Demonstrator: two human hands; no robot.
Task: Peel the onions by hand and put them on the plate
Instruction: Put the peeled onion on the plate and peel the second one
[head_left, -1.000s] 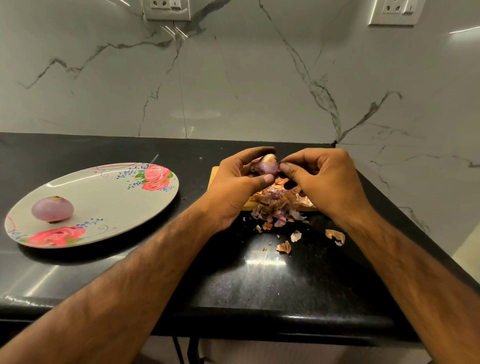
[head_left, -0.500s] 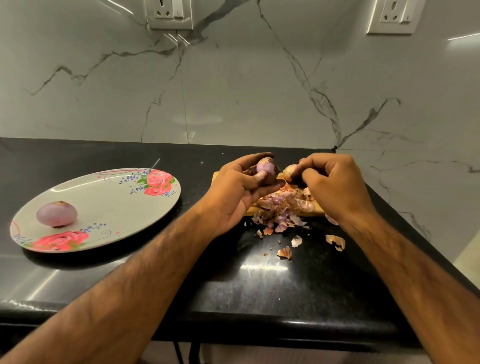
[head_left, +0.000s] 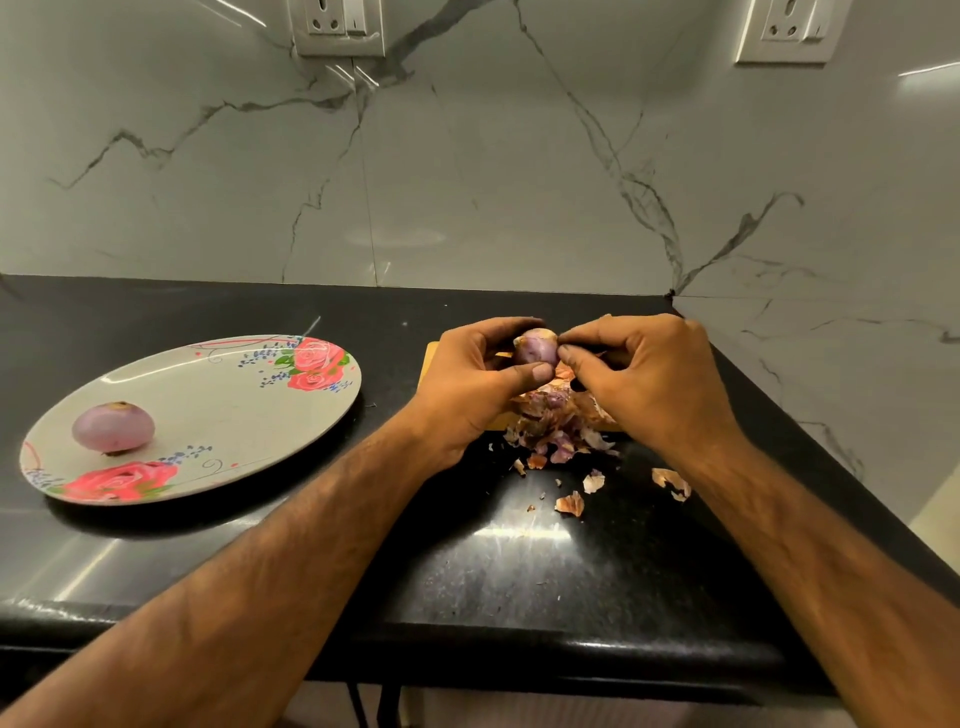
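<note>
- Marble wall (head_left: 467, 182) behind; a glossy black table (head_left: 467, 571) runs across in front of it.
- At the left, a flowered plate (head_left: 208, 405) holds one peeled onion (head_left: 113, 427) near its left rim. The onion looks smooth, probably slick, and likely to roll.
- The left hand (head_left: 467, 384) curls round a second onion (head_left: 535, 349) above a wooden board (head_left: 431, 358).
- This onion looks small, light and firm. Its dry skin likely tears in brittle flakes, so a loose edge at the root or tip is the best place to catch it.
- The right hand (head_left: 649, 379) pinches the onion's right side with thumb and forefinger.
- Peelings (head_left: 556, 426) are heaped beneath, with scraps scattered nearer.
</note>
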